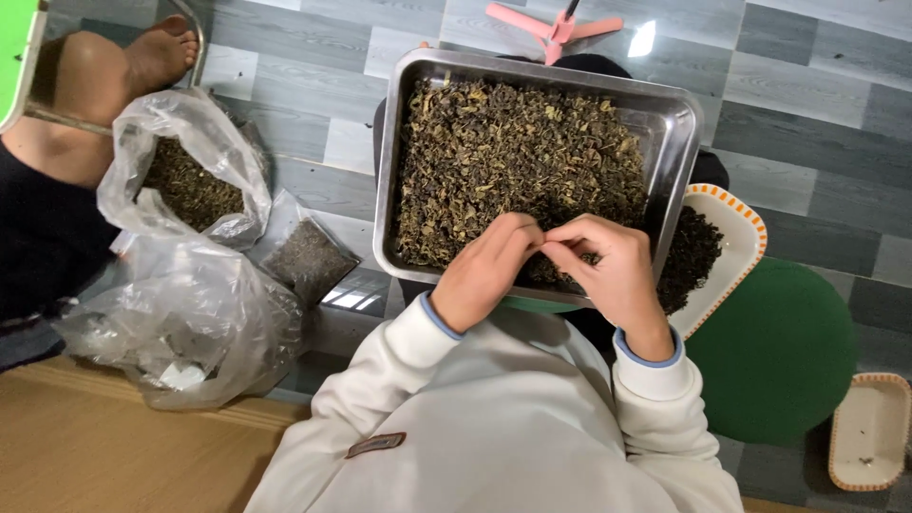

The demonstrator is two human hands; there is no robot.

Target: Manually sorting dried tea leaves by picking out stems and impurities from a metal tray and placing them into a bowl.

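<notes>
Far left, 9 o'clock: another person's bare foot and leg, dark clothing below it. Just right of that, an open clear plastic bag with dark dried leaves inside, sitting on the grey tiled floor. Below it, at 8 o'clock, a bigger crumpled clear bag, contents unclear. Between the bags and the tray, a small flat packet of greenish-grey bits lies on the floor. Bottom left, a strip of wooden worktop.

Centre: a metal tray rests on the person's lap, filled with dried leaves, olive and dark brown, spread over most of the tray.

Left hand at the tray's near edge, 6 o'clock of the tray, fingers curled and pinched together over the leaves. Whether it grips a leaf, can't tell; too small. Right hand just beside it, fingertips touching the left hand's, also bunched in a pinch; what's between them is hidden. White sleeves with blue cuffs.

At 12 o'clock, above the tray, a pink stand on the floor.

Right of the tray, 3 o'clock: a white dish with orange rim, partly under the tray, holding a dark leaf pile. At 4 o'clock, a green round stool. Far right bottom, a second orange-rimmed dish, a few specks in it.
</notes>
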